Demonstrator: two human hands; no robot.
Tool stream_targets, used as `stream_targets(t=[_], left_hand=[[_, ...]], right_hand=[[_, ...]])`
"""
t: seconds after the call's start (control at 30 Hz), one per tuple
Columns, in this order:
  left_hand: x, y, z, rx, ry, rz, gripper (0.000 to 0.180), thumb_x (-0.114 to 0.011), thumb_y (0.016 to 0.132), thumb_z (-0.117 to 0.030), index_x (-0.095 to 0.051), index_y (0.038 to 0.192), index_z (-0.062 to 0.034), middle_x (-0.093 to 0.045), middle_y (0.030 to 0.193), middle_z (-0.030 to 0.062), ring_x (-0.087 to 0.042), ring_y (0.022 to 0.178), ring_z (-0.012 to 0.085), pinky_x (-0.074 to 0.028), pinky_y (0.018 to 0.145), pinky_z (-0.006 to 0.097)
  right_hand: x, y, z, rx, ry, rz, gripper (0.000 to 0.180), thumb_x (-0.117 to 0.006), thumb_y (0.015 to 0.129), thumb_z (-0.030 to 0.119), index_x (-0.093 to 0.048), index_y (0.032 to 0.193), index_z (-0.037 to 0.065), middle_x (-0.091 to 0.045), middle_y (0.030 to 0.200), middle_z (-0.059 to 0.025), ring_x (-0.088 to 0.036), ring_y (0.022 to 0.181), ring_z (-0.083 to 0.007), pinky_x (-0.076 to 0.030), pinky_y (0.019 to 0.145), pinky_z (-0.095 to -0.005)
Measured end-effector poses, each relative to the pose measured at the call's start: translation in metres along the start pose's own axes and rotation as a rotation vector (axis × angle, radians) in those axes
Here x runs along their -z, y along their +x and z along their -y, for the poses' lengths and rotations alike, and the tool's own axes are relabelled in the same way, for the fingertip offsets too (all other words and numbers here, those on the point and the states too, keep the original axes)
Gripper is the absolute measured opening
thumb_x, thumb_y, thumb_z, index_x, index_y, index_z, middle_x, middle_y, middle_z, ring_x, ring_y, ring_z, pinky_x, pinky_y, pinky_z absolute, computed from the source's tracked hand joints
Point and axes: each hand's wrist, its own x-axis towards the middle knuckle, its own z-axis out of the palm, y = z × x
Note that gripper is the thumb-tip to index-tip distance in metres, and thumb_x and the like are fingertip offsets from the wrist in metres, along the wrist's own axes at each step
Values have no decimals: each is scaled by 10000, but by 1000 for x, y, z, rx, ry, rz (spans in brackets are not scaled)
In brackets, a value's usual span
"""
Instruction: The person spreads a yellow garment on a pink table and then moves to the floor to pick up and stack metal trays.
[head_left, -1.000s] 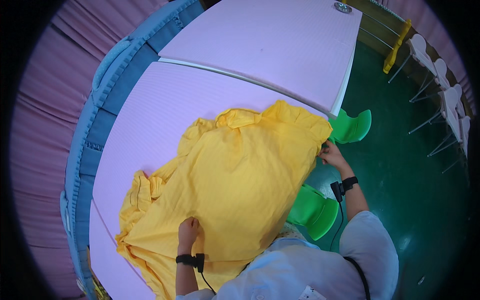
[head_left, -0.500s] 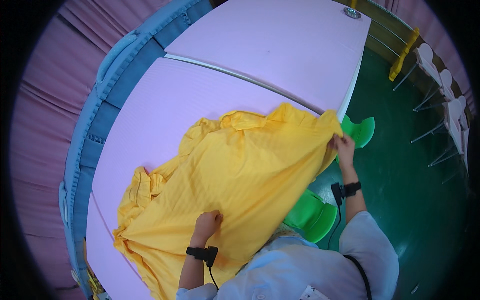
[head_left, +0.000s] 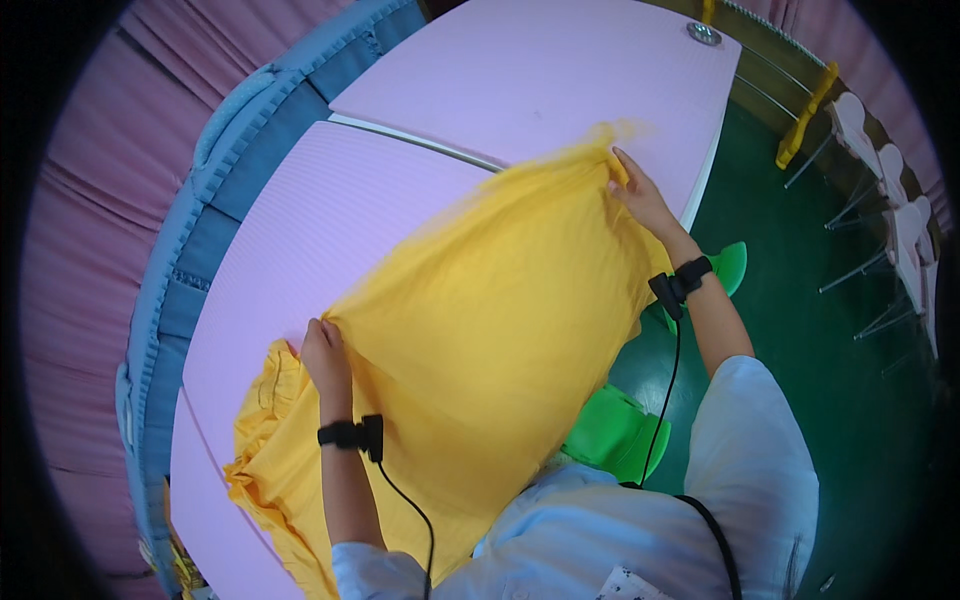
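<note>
Yellow cloth (head_left: 480, 320); now apparently tauter

Green chairs (head_left: 617, 432), green floor (head_left: 780, 400), pink curtain (head_left: 80, 300)
Blue padding (head_left: 240, 175) borders the curtain; pale chairs (head_left: 903, 240) stand at right; a round silvery object (head_left: 704, 34), perhaps a dish, sits farther back.

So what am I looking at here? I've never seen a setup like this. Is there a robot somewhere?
No robot: just a person's two bare hands. The camera sits on their head, looking down; its wide fisheye lens bends straight edges. Each wrist wears a black strap with a small black box and a cable. A large yellow cloth spreads over part of the pale pink tabletop. The left hand pinches its edge. The right hand is at its far end, where blur hides the exact grip. Beside the table is a green chair.
</note>
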Motion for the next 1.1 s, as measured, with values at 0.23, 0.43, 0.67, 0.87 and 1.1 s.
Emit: stream_targets(t=[0.23,0.43,0.67,0.87,1.1], left_hand=[[-36,-64,25,-279,-105,305,214,-524,815,-162,-518,968,-12,-526,982,120,-554,749,244,-440,614,291],[-24,-106,-24,23,-106,589,312,-648,718,-291,-534,845,-30,-550,714,109,-539,606,250,-435,546,327],[-59,-142,-50,-233,19,586,189,-569,767,-207,-493,719,-42,-552,708,124,-537,613,317,-426,521,396],[-55,-153,-44,-299,29,558,147,-517,791,-156,-501,715,-31,-549,716,132,-535,625,319,-430,528,399],[7,-199,22,-85,-5,558,163,-508,787,-142,-499,697,-7,-506,647,137,-503,578,306,-397,507,367]], right_hand=[[32,-113,-52,-83,-446,-173,503,-572,791,156,-332,1210,14,-460,1100,-144,-439,1046,-223,-369,874,-299],[21,-133,-36,-750,100,-456,299,-619,770,212,-482,968,34,-515,797,-42,-494,628,-120,-403,523,-213],[55,-155,-63,-521,155,-372,240,-587,794,169,-458,612,83,-419,491,35,-380,430,-47,-299,403,-189],[59,-195,-109,-613,-27,-362,136,-585,785,134,-522,687,63,-454,539,16,-427,455,-68,-344,426,-198],[37,-152,-52,-144,-379,-396,302,-571,781,97,-482,1059,22,-497,978,-93,-492,784,-133,-426,587,-258]])
